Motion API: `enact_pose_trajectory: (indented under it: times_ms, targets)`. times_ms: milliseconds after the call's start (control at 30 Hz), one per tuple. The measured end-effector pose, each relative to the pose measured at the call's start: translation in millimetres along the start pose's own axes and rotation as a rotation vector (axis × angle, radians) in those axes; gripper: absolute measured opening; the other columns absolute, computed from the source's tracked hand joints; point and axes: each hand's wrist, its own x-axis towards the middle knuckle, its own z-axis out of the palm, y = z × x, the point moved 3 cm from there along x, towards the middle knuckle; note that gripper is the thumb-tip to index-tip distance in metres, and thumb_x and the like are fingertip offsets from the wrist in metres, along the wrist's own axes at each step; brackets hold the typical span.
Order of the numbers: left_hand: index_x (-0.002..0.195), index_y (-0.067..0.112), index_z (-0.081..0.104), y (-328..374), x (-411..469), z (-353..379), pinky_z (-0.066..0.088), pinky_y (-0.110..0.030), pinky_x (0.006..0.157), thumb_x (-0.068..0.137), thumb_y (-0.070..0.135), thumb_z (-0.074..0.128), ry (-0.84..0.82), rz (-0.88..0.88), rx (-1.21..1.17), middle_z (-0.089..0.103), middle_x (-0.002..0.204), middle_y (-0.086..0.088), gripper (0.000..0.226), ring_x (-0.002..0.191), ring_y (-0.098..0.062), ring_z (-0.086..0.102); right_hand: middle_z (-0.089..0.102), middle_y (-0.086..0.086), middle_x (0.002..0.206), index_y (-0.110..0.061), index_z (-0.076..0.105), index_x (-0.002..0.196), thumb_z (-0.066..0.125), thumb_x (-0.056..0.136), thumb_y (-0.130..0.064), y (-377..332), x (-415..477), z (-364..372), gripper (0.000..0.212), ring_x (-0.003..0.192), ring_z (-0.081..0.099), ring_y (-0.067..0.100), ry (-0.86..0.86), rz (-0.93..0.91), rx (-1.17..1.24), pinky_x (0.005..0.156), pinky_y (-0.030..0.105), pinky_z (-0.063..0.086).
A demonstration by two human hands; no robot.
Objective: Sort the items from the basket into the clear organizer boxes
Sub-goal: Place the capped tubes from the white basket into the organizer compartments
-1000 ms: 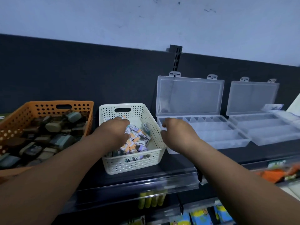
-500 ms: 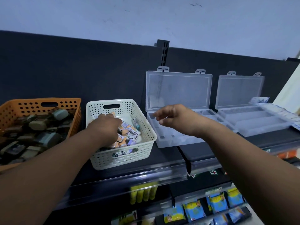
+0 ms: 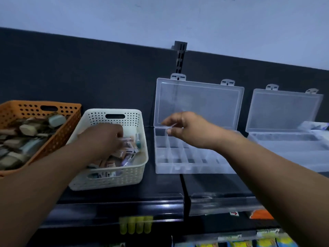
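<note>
A white perforated basket (image 3: 140, 172) stands on the dark shelf and holds several small orange, white and purple packets (image 3: 129, 155). My left hand (image 3: 103, 138) is down inside it, fingers curled over the packets; the blur hides whether it grips one. To the right lies a clear organizer box (image 3: 178, 169) with its lid (image 3: 199, 104) propped open against the back panel. My right hand (image 3: 188, 129) hovers over its back-left compartments, fingers spread and nothing in them.
An orange basket (image 3: 71, 122) full of grey and tan blocks sits at the far left. A second open clear organizer (image 3: 284, 111) stands at the right. The shelf's clear front lip (image 3: 124, 209) runs below, with yellow items (image 3: 135, 225) and packaged goods underneath.
My right hand has lifted from the basket's right edge and moved right over the organizer's back compartments. My left hand stays in the white basket. The view has shifted right.
</note>
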Motion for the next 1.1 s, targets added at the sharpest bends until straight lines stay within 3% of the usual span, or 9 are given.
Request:
enact_pose_trajectory:
  times_ms: [200,300,467,600,700,767,833,1000,1100]
  targets:
    - [0.068,0.020,0.053,84.2,-14.7,-33.7,0.040,-0.031,0.057,0.092,0.057,0.045,0.136,0.077,-0.243,0.055,0.062,0.002,0.045,0.058,-0.013,0.051,0.062,-0.008,0.103,-0.022,0.060,0.120,0.062,0.092,-0.022,27.9,-1.1,-16.5,0.028,0.090,0.062,0.009,0.051,-0.080,0.251,0.078,0.021,0.047]
    - [0.077,0.021,0.062,125.7,-16.7,-34.9,0.039,-0.030,0.057,0.092,0.053,0.049,0.091,0.127,-0.356,0.060,0.070,0.001,0.038,0.060,-0.012,0.051,0.066,0.005,0.104,-0.015,0.061,0.118,0.061,0.092,-0.015,31.5,-7.8,-24.7,0.026,0.085,0.064,0.011,0.027,-0.115,0.352,0.067,0.015,0.050]
    - [0.092,0.026,0.066,132.1,-11.1,-33.3,0.048,-0.029,0.067,0.090,0.038,0.062,0.074,0.033,-0.511,0.066,0.086,0.008,0.012,0.077,-0.009,0.060,0.067,0.007,0.074,-0.012,0.065,0.085,0.061,0.092,-0.010,47.3,-10.6,-29.4,0.008,0.061,0.062,0.006,0.080,-0.097,0.413,0.065,0.025,0.053]
    - [0.088,0.026,0.066,85.1,-10.4,-21.3,0.049,-0.026,0.066,0.091,0.023,0.059,0.039,-0.144,-0.251,0.066,0.092,0.005,0.008,0.077,-0.012,0.061,0.065,0.008,0.071,-0.010,0.063,0.083,0.059,0.092,-0.006,54.3,-14.1,-19.0,0.011,0.057,0.060,0.007,0.110,-0.034,0.486,0.069,0.033,0.054]
    - [0.094,0.026,0.070,56.4,-16.7,-2.8,0.045,-0.021,0.057,0.089,0.025,0.062,-0.240,-0.220,-0.093,0.069,0.094,0.006,0.009,0.073,-0.009,0.062,0.068,0.008,0.077,-0.012,0.064,0.084,0.060,0.092,-0.009,48.9,-14.4,-7.3,0.009,0.063,0.064,0.011,0.109,0.008,0.476,0.075,0.038,0.057]
    - [0.105,0.023,0.072,47.4,-18.1,8.9,0.051,-0.024,0.071,0.086,0.030,0.065,-0.370,-0.214,-0.030,0.070,0.104,0.004,0.021,0.083,-0.013,0.063,0.068,0.006,0.075,-0.012,0.064,0.083,0.061,0.092,-0.010,44.1,-12.4,-3.5,0.010,0.065,0.065,0.013,0.112,0.033,0.467,0.077,0.041,0.056]
    - [0.105,0.020,0.073,44.8,-17.7,13.7,0.053,-0.030,0.084,0.085,0.032,0.065,-0.391,-0.195,0.004,0.069,0.106,0.000,0.024,0.091,-0.017,0.064,0.066,0.004,0.070,-0.011,0.064,0.082,0.061,0.092,-0.009,39.1,-10.8,-4.1,0.010,0.063,0.063,0.011,0.125,0.043,0.460,0.076,0.041,0.055]
    - [0.079,0.016,0.064,51.5,-11.6,10.9,0.044,-0.026,0.061,0.086,0.028,0.058,-0.387,-0.090,0.188,0.062,0.079,-0.001,0.015,0.067,-0.014,0.055,0.069,0.013,0.073,-0.012,0.064,0.082,0.061,0.091,-0.009,36.3,-18.3,-15.4,0.011,0.066,0.062,0.016,0.176,0.081,0.396,0.075,0.042,0.055]
    - [0.079,0.017,0.060,50.9,-8.4,13.9,0.044,-0.027,0.064,0.088,0.027,0.053,-0.409,-0.036,0.251,0.060,0.082,-0.001,0.015,0.069,-0.015,0.053,0.069,0.013,0.076,-0.011,0.063,0.082,0.061,0.092,-0.009,43.2,-31.8,-26.9,0.010,0.067,0.063,0.016,0.223,0.128,0.363,0.076,0.040,0.056]
